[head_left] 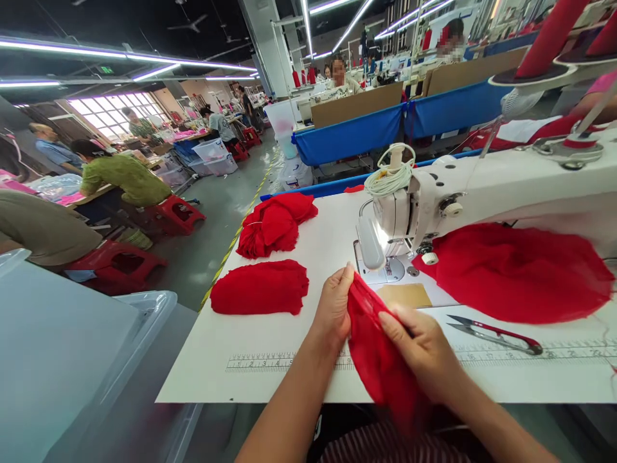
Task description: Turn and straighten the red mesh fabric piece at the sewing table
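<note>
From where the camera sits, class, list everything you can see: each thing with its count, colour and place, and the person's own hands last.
fabric piece: one, red, held between both hands at the table's front edge
fabric stacks: two, red, left part of the table, one behind the other
fabric spread: one, red, right of the needle under the machine arm
sewing machine: one, white, back right of the table
cord coil: one, whitish, on top of the machine head
thread snips: one, red grip, on the printed ruler at right
table: one, white
stools: two, red, in the aisle at left
left hand: pinching the piece's upper edge
right hand: gripping the piece lower down
</note>
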Action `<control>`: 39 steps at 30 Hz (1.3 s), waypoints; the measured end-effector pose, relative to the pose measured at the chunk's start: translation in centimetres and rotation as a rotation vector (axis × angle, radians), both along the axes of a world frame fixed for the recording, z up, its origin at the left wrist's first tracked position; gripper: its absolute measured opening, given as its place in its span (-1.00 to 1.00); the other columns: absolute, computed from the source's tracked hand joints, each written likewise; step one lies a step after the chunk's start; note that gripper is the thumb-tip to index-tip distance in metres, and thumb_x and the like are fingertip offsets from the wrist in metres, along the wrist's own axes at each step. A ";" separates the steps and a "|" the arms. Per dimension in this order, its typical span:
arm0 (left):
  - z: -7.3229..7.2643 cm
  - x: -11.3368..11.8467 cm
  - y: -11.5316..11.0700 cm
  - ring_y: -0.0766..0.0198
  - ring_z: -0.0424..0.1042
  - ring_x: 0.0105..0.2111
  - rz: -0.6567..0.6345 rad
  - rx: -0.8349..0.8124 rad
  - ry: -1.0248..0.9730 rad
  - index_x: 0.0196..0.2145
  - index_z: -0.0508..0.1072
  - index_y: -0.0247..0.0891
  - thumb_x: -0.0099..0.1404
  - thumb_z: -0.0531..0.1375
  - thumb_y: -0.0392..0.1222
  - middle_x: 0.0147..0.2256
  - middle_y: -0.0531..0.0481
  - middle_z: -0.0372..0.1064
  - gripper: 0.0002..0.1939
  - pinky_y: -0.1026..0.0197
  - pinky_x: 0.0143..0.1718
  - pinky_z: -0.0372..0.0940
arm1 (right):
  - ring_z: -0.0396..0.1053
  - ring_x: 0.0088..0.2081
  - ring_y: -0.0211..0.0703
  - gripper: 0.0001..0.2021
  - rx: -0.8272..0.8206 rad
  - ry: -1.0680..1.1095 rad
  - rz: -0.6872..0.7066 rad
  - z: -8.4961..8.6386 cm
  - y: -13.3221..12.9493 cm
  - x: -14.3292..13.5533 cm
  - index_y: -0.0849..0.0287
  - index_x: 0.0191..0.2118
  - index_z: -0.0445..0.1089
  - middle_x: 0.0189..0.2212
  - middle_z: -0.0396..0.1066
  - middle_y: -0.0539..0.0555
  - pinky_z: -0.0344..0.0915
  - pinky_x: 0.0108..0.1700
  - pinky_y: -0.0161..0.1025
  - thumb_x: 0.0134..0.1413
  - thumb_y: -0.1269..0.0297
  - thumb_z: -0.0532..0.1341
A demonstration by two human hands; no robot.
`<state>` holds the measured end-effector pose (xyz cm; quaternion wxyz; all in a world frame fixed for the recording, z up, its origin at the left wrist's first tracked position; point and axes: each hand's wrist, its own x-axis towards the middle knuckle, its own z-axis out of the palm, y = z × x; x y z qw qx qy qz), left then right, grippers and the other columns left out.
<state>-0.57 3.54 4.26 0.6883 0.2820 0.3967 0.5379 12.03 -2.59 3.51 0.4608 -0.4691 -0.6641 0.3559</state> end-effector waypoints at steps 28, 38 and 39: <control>1.1 -0.1 -1.7 0.22 0.34 -0.34 -0.267 0.303 0.435 -0.36 0.59 -0.24 0.21 0.23 -0.16 -0.38 -0.02 0.46 -0.85 0.24 -0.27 0.20 | 0.40 -0.28 -0.11 -0.85 0.647 -0.480 -0.376 0.4 1.8 1.8 0.13 -0.14 0.42 -0.30 0.43 0.11 0.38 -0.22 -0.19 0.20 0.42 0.16; 1.1 -0.2 -1.5 0.34 0.26 -0.46 -0.309 0.150 0.233 -0.41 0.52 -0.29 0.20 0.26 -0.11 -0.46 0.03 0.38 -0.82 0.29 -0.37 0.15 | 0.32 -0.44 -0.21 -0.85 0.321 -0.220 -0.415 0.7 3.0 1.6 0.08 -0.41 0.23 -0.47 0.34 -0.01 0.26 -0.40 -0.30 0.21 0.36 0.08; 1.1 -0.2 -1.5 0.33 0.27 -0.44 -0.311 0.149 0.214 -0.40 0.52 -0.30 0.20 0.26 -0.12 -0.45 0.02 0.38 -0.82 0.28 -0.35 0.17 | 0.32 -0.43 -0.21 -0.85 0.302 -0.199 -0.406 0.7 2.9 1.6 0.08 -0.41 0.23 -0.47 0.33 -0.01 0.25 -0.40 -0.30 0.21 0.35 0.08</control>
